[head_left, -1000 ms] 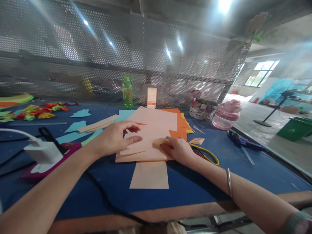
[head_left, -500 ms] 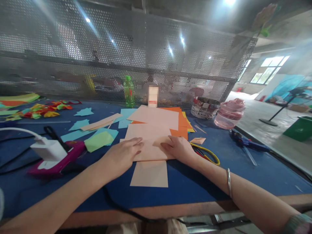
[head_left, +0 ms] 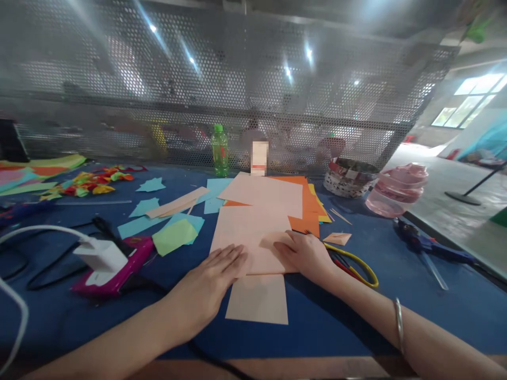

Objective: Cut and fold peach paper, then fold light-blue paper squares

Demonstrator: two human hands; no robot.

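My left hand lies flat, fingers stretched out, on the near left corner of a folded peach paper sheet on the blue table. My right hand presses flat on the sheet's near right corner, fingers forward. A smaller peach paper rectangle lies just below the sheet, between my wrists. Behind the sheet are another peach sheet and a stack of orange paper.
Yellow-handled scissors lie right of my right hand. A magenta tool with a white plug and cables sits at left. Green and blue paper scraps, a green bottle, a basket, a pink jar and a glue gun surround.
My left hand came down from above the sheet and now rests flat on its near left corner. The right hand stayed pressed on the paper. The camera shifted slightly.
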